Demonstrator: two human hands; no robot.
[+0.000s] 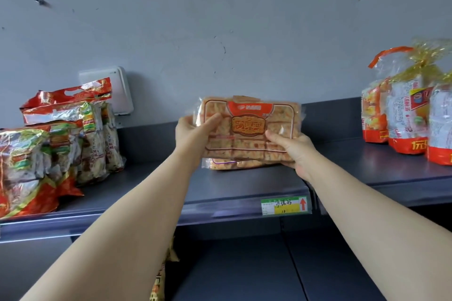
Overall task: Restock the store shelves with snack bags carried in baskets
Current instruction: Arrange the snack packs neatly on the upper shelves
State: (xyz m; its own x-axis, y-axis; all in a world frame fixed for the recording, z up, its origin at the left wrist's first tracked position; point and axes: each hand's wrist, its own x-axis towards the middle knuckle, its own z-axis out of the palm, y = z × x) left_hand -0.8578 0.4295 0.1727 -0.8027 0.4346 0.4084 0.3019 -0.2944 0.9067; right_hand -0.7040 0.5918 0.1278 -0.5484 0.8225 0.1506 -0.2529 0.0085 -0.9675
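Now, snack bag (252,129) in both hands (192,135), over shelf (244,187)

This is a shop: the dark metal shelf (244,186) carries a handwritten price label (285,205) on its front lip, just below the fingers (275,136). Foil snack bags (61,142) stand grouped left of the fingers, tied clear packs (403,115) to their right.

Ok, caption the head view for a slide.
Left hand and right hand hold a snack pack upright above a second pack lying on the shelf.
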